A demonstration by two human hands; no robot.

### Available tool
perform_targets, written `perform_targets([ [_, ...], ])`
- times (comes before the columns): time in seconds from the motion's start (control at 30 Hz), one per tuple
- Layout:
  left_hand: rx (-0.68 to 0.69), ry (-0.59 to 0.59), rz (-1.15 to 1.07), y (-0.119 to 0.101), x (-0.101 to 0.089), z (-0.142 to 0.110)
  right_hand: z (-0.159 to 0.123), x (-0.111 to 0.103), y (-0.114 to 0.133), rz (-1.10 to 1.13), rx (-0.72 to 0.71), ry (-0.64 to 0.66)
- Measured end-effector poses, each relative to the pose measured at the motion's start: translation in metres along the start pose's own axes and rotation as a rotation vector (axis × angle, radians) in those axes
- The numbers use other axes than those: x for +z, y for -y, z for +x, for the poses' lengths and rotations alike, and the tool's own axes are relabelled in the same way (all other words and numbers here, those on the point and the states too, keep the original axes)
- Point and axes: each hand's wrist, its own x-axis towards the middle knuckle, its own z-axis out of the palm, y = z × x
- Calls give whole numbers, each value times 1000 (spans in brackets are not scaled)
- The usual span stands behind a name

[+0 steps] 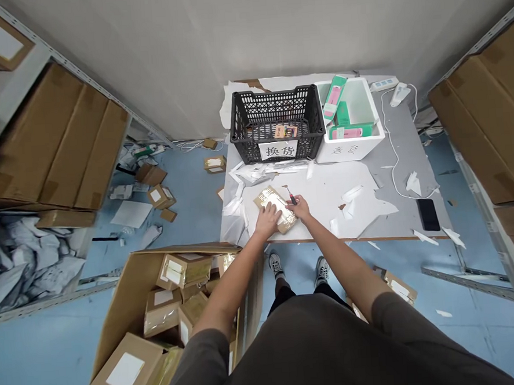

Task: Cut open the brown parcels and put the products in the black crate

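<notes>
A small taped cardboard parcel [274, 206] lies on the grey table [409, 221] near its front edge. My left hand [268, 219] rests flat on the parcel's near end, fingers pressing it down. My right hand [300, 207] is closed around a small cutter [291, 198] with a dark red handle, its tip at the parcel's right edge. White paper sheets [326, 191] lie under and around the parcel.
At the table's back stand a black plastic crate [276, 124] and a white foam box [364, 139] holding green and pink packs. A black phone [428, 214] lies at right. A big open carton [128, 293] of parcels stands at lower left. Shelves with boxes flank both sides.
</notes>
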Motion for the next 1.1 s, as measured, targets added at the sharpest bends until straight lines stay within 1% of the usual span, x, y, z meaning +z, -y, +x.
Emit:
perform_targets([
  [0.03, -37, -10, -7, -1, -1, 1, 10, 0, 9, -33, -4, 44],
  [0.07, -72, -9, -19, -3, -1, 4, 19, -1, 18, -68, -18, 54],
  [0.13, -151, 11, -50, -9, -2, 11, 30, -9, 35, -90, -46, -28],
  [0.2, -241, 34, -76, -15, -5, 22, 30, -23, 48, -69, -50, -111],
  [0.27, -306, 52, -83, -21, -9, 34, 21, -43, 55, -61, -3, -109],
  [0.33, -327, 87, -83, -25, -15, 44, 7, -63, 57, -100, 75, -23],
  [0.4, -323, 133, -87, -25, -20, 51, -10, -80, 55, -186, 118, 106],
  [0.43, -323, 150, -86, -24, -21, 53, -17, -87, 54, -259, 108, 172],
  [0.5, -317, 159, -77, -21, -23, 54, -30, -97, 51, -475, 31, 276],
  [0.57, -305, 147, -66, -19, -23, 53, -38, -99, 51, -736, -62, 333],
  [0.67, -300, 147, -66, -18, -22, 50, -42, -90, 57, -1073, -138, 374],
  [0.73, -304, 159, -64, -19, -22, 50, -40, -81, 64, -1231, -150, 394],
  [0.8, -299, 164, -56, -19, -21, 50, -36, -75, 73, -1335, -154, 417],
  [0.9, -296, 163, -52, -18, -20, 50, -29, -75, 85, -1410, -167, 487],
  [0.97, -296, 167, -56, -18, -20, 50, -26, -78, 90, -1406, -165, 536],
  [1.03, -294, 176, -59, -17, -20, 50, -25, -80, 90, -1342, -132, 566],
  [1.1, -288, 185, -68, -17, -21, 50, -27, -80, 84, -1200, -32, 583],
])
